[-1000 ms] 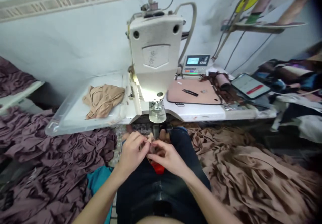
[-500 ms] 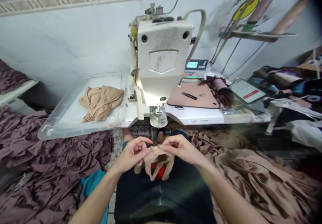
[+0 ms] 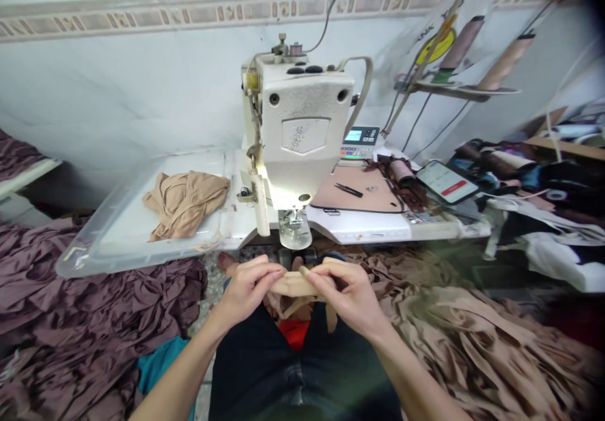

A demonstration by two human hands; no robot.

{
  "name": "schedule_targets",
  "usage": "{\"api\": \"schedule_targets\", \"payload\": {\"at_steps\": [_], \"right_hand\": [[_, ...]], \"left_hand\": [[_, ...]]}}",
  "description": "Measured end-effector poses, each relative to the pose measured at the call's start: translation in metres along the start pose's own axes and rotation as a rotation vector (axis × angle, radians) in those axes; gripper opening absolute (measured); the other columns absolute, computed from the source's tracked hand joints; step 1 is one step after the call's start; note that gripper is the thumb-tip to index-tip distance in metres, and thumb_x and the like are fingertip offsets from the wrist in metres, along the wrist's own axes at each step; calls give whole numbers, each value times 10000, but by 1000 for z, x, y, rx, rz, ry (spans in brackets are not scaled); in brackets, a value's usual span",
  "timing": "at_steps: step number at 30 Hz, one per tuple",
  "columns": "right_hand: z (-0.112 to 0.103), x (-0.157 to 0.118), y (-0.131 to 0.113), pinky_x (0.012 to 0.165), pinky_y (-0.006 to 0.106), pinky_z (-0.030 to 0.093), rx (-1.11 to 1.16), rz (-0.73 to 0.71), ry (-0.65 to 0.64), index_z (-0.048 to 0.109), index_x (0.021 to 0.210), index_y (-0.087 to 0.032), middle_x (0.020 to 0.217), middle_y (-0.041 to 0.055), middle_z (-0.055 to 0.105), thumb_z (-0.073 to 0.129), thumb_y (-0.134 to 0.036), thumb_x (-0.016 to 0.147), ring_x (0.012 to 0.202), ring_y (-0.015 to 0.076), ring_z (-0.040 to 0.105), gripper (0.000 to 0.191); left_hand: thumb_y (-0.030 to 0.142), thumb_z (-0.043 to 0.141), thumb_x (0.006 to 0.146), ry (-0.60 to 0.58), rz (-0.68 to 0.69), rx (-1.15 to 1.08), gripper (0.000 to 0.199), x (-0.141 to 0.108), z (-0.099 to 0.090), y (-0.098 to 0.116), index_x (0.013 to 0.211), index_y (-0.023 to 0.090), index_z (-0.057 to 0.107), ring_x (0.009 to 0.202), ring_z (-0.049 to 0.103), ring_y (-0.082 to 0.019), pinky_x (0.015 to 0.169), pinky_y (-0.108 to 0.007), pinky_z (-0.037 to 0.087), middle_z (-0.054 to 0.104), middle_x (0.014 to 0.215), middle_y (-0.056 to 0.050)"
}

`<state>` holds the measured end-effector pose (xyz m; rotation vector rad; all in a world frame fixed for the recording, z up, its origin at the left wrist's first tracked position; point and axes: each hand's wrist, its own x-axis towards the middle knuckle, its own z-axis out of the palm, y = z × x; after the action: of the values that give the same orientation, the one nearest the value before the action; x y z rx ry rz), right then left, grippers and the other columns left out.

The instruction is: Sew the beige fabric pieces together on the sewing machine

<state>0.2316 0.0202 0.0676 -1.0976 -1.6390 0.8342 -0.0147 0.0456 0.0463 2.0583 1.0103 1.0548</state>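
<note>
A beige fabric piece (image 3: 297,284) is stretched between my two hands, above my lap and in front of the sewing machine (image 3: 302,131). My left hand (image 3: 250,287) pinches its left end between thumb and fingers. At the right end, my right hand (image 3: 346,292) grips the fabric the same way. Loose folds of the piece hang below the taut edge. The machine's lit needle area and metal plate (image 3: 293,229) are just beyond my hands, and the fabric is apart from them.
A crumpled tan cloth (image 3: 186,203) lies on the left of the table. Black snips (image 3: 348,190) rest on a pink mat (image 3: 373,201), with a phone (image 3: 448,182) farther right. Purple fabric (image 3: 155,301) and brown fabric (image 3: 472,339) are heaped on both sides below.
The fabric has gone from hanging in loose loops to being pulled taut between my hands, which have moved slightly apart. The camera view has tilted up a little.
</note>
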Motion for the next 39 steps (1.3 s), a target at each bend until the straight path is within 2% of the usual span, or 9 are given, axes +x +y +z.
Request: {"api": "schedule_targets", "payload": {"at_steps": [3, 7, 11, 15, 19, 23, 32, 36, 39], "right_hand": [[0, 2, -4, 567, 288, 355, -30, -59, 34, 765, 734, -173, 626, -10, 555, 691, -323, 1009, 571, 133, 474, 322], [3, 0, -1, 563, 279, 364, -27, -50, 43, 757, 727, -175, 634, -6, 587, 697, -293, 1002, 576, 132, 491, 305], [6, -3, -3, 558, 275, 371, -30, -59, 59, 754, 727, -174, 626, -7, 596, 693, -280, 999, 571, 133, 503, 298], [7, -2, -8, 549, 275, 355, -41, -109, 119, 740, 721, -178, 607, -24, 545, 694, -253, 989, 556, 127, 488, 282], [7, 6, -14, 532, 282, 320, -50, -120, 175, 730, 698, -179, 587, -40, 472, 693, -261, 983, 532, 118, 427, 299], [8, 16, -13, 543, 285, 329, -39, -87, 199, 740, 700, -175, 597, -29, 499, 691, -295, 975, 548, 125, 437, 305], [12, 30, 4, 578, 288, 420, 119, 114, 256, 745, 676, -160, 613, 14, 622, 740, -450, 901, 586, 159, 515, 367], [10, 34, 12, 584, 297, 437, 172, 158, 248, 757, 679, -155, 613, 18, 620, 762, -479, 878, 596, 166, 513, 380], [7, 38, 17, 586, 294, 423, 197, 173, 253, 754, 672, -157, 597, 5, 594, 776, -474, 864, 589, 157, 493, 372]], "left_hand": [[282, 609, 1066, 36, -43, -50, 280, 2, -2, 2, 952, 170, 839, 758, 653, -164, 705, -241, 496, 730, 819, -51], [320, 685, 1022, 54, -99, -80, 236, 0, -5, -1, 1138, 208, 857, 741, 665, -166, 685, -238, 503, 760, 833, -39], [326, 684, 1042, 26, -16, -1, 229, -3, -6, -5, 1115, 231, 879, 688, 636, -161, 631, -243, 468, 759, 786, -44], [273, 604, 1092, -12, 51, 31, 264, 0, -4, -2, 1060, 206, 858, 764, 688, -173, 678, -251, 497, 786, 861, -61], [247, 563, 1107, 52, 162, 121, 262, 9, -3, 4, 1095, 169, 812, 718, 662, -161, 657, -245, 483, 719, 813, -51], [248, 542, 1111, 72, 218, 155, 257, 20, -7, 10, 1053, 162, 777, 715, 647, -162, 659, -249, 471, 672, 801, -41], [381, 570, 1069, 36, -154, -71, 337, 40, -9, 18, 869, 172, 742, 729, 652, -178, 694, -255, 482, 723, 793, -30], [420, 670, 976, 83, -275, -96, 313, 46, -11, 23, 819, 165, 763, 726, 650, -185, 689, -259, 476, 734, 775, -32], [438, 736, 887, 130, -360, -160, 299, 52, -9, 26, 769, 164, 714, 630, 583, -155, 616, -248, 433, 661, 680, -5]]}}
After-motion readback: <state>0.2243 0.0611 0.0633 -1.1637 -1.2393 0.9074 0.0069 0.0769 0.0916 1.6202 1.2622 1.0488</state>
